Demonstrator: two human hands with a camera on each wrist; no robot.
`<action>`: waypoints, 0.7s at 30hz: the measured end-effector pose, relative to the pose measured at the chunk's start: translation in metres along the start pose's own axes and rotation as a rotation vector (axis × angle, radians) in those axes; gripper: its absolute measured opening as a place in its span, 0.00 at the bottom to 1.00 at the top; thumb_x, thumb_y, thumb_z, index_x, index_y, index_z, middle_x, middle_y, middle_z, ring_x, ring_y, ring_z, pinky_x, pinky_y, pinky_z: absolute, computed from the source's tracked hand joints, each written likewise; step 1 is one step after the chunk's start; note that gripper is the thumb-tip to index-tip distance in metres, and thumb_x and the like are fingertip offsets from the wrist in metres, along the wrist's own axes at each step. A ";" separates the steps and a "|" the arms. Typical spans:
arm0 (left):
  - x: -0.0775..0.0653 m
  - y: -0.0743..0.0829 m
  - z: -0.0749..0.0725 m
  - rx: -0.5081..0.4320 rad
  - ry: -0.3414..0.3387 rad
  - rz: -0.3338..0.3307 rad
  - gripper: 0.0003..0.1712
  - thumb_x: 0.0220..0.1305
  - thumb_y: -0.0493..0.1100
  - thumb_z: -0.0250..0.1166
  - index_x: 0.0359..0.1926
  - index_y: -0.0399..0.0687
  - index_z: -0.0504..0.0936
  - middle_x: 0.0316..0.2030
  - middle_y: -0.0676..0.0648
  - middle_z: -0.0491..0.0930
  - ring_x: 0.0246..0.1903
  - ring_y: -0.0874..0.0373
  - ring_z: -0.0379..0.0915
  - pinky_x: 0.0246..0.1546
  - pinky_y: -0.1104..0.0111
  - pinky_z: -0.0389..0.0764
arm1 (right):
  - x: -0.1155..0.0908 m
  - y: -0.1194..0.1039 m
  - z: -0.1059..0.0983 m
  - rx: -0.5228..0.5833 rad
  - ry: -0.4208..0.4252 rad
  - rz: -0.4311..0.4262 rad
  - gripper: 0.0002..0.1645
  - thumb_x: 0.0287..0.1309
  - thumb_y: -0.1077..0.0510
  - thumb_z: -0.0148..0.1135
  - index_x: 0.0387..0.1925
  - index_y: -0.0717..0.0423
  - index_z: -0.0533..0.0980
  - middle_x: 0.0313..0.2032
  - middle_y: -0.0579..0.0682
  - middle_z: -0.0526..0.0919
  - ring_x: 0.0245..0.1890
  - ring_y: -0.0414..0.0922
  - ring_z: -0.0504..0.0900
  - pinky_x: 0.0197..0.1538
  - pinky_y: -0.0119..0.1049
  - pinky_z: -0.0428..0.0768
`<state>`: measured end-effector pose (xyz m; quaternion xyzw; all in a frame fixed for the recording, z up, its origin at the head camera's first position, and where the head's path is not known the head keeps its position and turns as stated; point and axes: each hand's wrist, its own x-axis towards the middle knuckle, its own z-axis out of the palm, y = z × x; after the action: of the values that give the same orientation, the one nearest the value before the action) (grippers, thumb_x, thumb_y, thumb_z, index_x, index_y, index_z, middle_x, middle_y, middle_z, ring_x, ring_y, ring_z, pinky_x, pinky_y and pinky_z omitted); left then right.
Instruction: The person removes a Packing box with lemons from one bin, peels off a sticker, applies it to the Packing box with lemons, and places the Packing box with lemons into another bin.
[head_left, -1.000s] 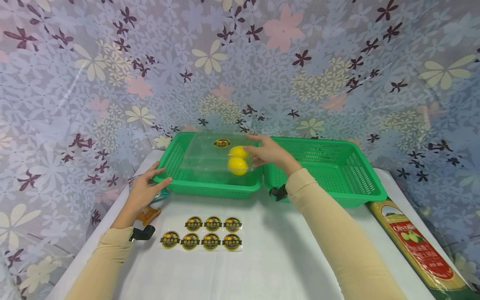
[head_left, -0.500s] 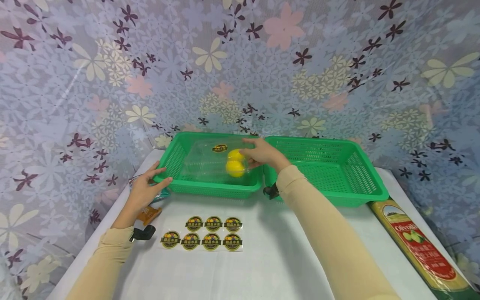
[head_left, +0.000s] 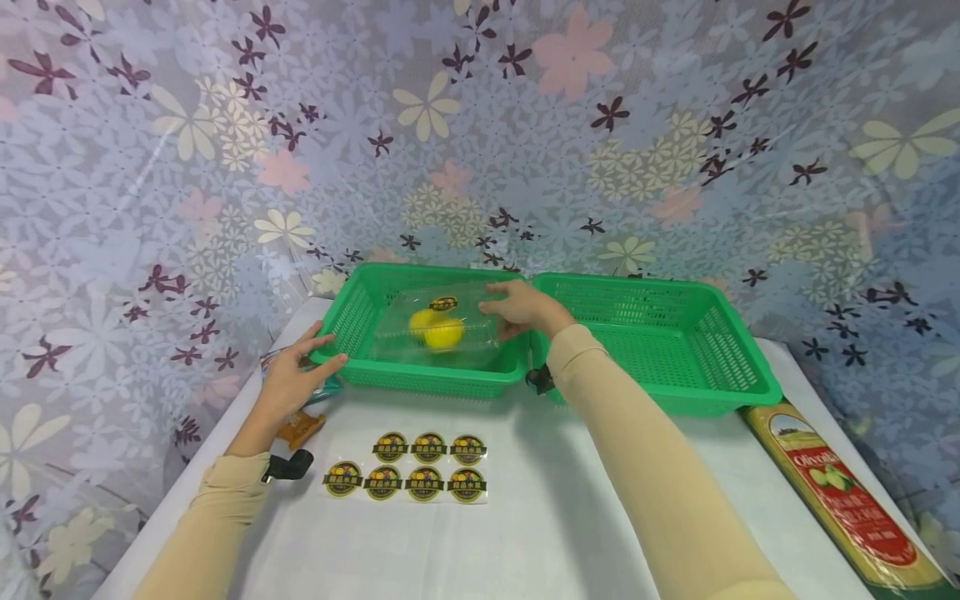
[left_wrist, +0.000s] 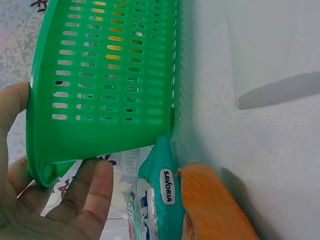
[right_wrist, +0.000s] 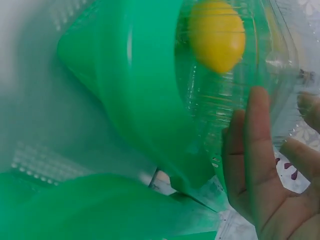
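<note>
In the head view, my right hand [head_left: 525, 307] holds the right end of a clear plastic fruit box [head_left: 397, 333] between thumb and fingers. The box sits inside the left green basket [head_left: 420, 379] and has a round black-and-gold sticker [head_left: 443, 303] on its lid. Two lemons [head_left: 442, 333] lie near its middle; the right wrist view shows one lemon [right_wrist: 217, 37] through the ribbed plastic. My left hand [head_left: 288, 379] grips the basket's front left corner. From the left wrist, the fingers [left_wrist: 97, 195] reach under the rim while the thumb [left_wrist: 12, 105] touches its side.
A second green basket [head_left: 645, 350] stands to the right. On the white table [head_left: 420, 550] lies a sheet with several round stickers [head_left: 429, 447]. A teal packet [left_wrist: 160, 195] and an orange wrapped item [left_wrist: 210, 200] lie by my left wrist. A long Olivoila pack [head_left: 847, 500] lies far right.
The box has come down into the left basket with my right hand on its end. Its two lemons have rolled leftward inside. My left hand has stayed at the corner.
</note>
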<state>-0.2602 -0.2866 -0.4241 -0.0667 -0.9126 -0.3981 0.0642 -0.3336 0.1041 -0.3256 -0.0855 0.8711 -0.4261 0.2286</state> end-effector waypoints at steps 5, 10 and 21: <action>0.000 0.001 0.000 -0.003 -0.001 0.005 0.41 0.77 0.61 0.65 0.78 0.40 0.72 0.86 0.45 0.52 0.42 0.55 0.72 0.36 0.70 0.76 | -0.002 -0.006 0.001 -0.025 0.004 0.026 0.40 0.84 0.50 0.54 0.87 0.48 0.51 0.79 0.62 0.68 0.21 0.41 0.77 0.59 0.51 0.88; 0.000 0.001 0.000 -0.006 0.005 0.005 0.40 0.77 0.60 0.66 0.77 0.39 0.72 0.86 0.45 0.52 0.43 0.54 0.73 0.36 0.70 0.76 | -0.001 -0.012 0.000 -0.058 0.054 0.056 0.41 0.83 0.51 0.56 0.87 0.51 0.53 0.82 0.61 0.62 0.57 0.56 0.85 0.56 0.47 0.90; 0.000 0.002 0.000 -0.013 0.000 0.005 0.40 0.77 0.61 0.65 0.77 0.40 0.72 0.86 0.45 0.52 0.45 0.53 0.73 0.37 0.71 0.76 | 0.001 -0.013 -0.001 -0.092 0.046 0.079 0.44 0.83 0.47 0.56 0.87 0.52 0.50 0.84 0.62 0.56 0.74 0.64 0.74 0.59 0.45 0.89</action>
<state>-0.2599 -0.2855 -0.4224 -0.0694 -0.9099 -0.4039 0.0648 -0.3357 0.0966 -0.3150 -0.0516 0.8975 -0.3782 0.2210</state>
